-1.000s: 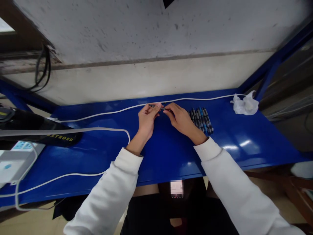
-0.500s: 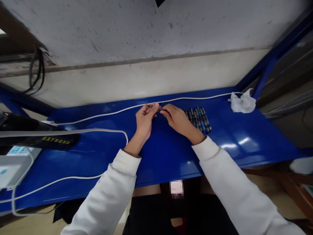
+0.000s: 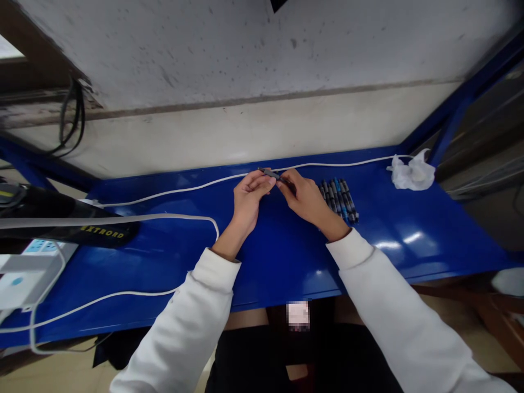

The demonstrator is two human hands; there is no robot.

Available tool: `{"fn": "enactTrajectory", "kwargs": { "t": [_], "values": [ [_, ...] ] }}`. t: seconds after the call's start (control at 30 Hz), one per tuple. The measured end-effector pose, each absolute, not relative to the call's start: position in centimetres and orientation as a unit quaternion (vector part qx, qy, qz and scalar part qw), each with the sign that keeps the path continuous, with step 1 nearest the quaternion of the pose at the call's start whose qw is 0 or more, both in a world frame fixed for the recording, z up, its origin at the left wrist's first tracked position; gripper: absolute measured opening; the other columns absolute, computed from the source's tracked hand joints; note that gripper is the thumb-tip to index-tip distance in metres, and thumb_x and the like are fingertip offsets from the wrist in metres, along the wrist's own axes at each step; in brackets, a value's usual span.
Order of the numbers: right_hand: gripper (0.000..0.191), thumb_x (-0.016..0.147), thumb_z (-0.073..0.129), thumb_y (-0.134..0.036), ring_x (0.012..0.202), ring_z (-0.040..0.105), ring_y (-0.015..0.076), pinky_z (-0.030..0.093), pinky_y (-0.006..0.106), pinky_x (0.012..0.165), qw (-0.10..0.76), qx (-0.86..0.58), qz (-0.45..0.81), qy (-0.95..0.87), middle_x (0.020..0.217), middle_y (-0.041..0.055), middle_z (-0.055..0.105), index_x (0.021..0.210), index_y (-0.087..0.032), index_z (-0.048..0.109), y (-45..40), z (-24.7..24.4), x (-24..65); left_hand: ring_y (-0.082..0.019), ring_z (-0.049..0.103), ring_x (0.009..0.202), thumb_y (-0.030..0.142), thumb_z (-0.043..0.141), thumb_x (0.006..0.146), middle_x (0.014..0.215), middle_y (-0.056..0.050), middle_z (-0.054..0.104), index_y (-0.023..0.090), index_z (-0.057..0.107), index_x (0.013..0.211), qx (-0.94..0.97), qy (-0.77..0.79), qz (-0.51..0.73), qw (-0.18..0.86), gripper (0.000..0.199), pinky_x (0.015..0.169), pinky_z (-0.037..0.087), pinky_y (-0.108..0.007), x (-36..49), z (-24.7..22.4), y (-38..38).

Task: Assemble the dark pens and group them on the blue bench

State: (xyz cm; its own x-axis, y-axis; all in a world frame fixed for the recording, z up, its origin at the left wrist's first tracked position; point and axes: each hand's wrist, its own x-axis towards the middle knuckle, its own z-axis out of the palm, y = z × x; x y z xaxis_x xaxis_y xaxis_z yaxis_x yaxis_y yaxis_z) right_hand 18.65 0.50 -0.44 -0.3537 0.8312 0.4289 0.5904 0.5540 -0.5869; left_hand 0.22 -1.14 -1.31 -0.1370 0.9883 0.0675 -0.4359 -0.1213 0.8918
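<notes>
A dark pen is held above the blue table, slanting down from upper left to lower right. My right hand is closed round its right end. The fingers and thumb of my left hand are curled at its left part, around the grey section. Right of my right hand lies a row of several pens, dark and grey with some blue ones, side by side on the table; my right hand and wrist cover part of the row's left side.
On the blue table, a white cable runs along the back. A black case with yellow lettering and a white power strip stand at the left. A crumpled white plastic bag sits at the far right. Behind rises a wall.
The pen was mostly hidden between my fingers; now more of its length shows, with my right hand further along it. The whole view has shifted slightly.
</notes>
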Motion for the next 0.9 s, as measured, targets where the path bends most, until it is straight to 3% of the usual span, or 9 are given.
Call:
{"fn": "enactTrajectory", "kwargs": {
  "t": [0.17, 0.37, 0.53, 0.73, 0.9],
  "values": [
    [0.032, 0.125, 0.042, -0.043, 0.101, 0.077, 0.0276, 0.05, 0.036, 0.084, 0.368, -0.396, 0.177, -0.823, 0.118, 0.0116, 0.082, 0.127, -0.025, 0.069, 0.59, -0.26, 18.79, -0.019, 0.075, 0.095, 0.039, 0.106, 0.078, 0.111, -0.005, 0.088, 0.029, 0.092, 0.106, 0.373, 0.386, 0.652, 0.535, 0.033, 0.077, 0.054, -0.029, 0.15, -1.44, -1.12],
    [0.028, 0.124, 0.044, -0.039, 0.091, 0.074, 0.0254, 0.05, 0.037, 0.085, 0.375, -0.381, 0.185, -0.824, 0.11, 0.01, 0.08, 0.123, -0.025, 0.069, 0.93, -0.53, 18.86, -0.022, 0.078, 0.105, 0.042, 0.103, 0.083, 0.123, -0.006, 0.087, 0.031, 0.091, 0.114, 0.393, 0.385, 0.638, 0.54, 0.035, 0.078, 0.056, -0.029, 0.07, -1.2, -1.29],
    [0.028, 0.123, 0.046, -0.037, 0.088, 0.072, 0.0245, 0.05, 0.037, 0.085, 0.376, -0.378, 0.191, -0.824, 0.103, 0.0086, 0.079, 0.114, -0.024, 0.069, 1.03, -0.58, 18.88, -0.025, 0.08, 0.117, 0.044, 0.101, 0.086, 0.133, -0.008, 0.087, 0.03, 0.09, 0.124, 0.408, 0.364, 0.627, 0.555, 0.042, 0.09, 0.06, -0.033, 0.05, -0.88, -1.46],
    [0.016, 0.12, 0.054, -0.032, 0.091, 0.076, 0.0251, 0.049, 0.035, 0.083, 0.369, -0.392, 0.203, -0.818, 0.102, 0.0061, 0.082, 0.11, -0.026, 0.065, 0.91, -0.39, 18.82, -0.018, 0.077, 0.099, 0.04, 0.104, 0.083, 0.117, -0.006, 0.088, 0.027, 0.09, 0.104, 0.393, 0.368, 0.643, 0.545, 0.029, 0.083, 0.056, -0.028, 0.1, -1.19, -1.29],
    [0.005, 0.113, 0.058, -0.022, 0.092, 0.08, 0.0256, 0.052, 0.035, 0.082, 0.36, -0.419, 0.219, -0.804, 0.106, 0.0067, 0.084, 0.117, -0.026, 0.059, 0.56, -0.39, 18.65, -0.013, 0.069, 0.082, 0.042, 0.107, 0.079, 0.09, -0.001, 0.08, 0.023, 0.085, 0.091, 0.383, 0.375, 0.648, 0.541, 0.031, 0.076, 0.051, -0.027, 0.26, -1.4, -1.16]
  ]
}}
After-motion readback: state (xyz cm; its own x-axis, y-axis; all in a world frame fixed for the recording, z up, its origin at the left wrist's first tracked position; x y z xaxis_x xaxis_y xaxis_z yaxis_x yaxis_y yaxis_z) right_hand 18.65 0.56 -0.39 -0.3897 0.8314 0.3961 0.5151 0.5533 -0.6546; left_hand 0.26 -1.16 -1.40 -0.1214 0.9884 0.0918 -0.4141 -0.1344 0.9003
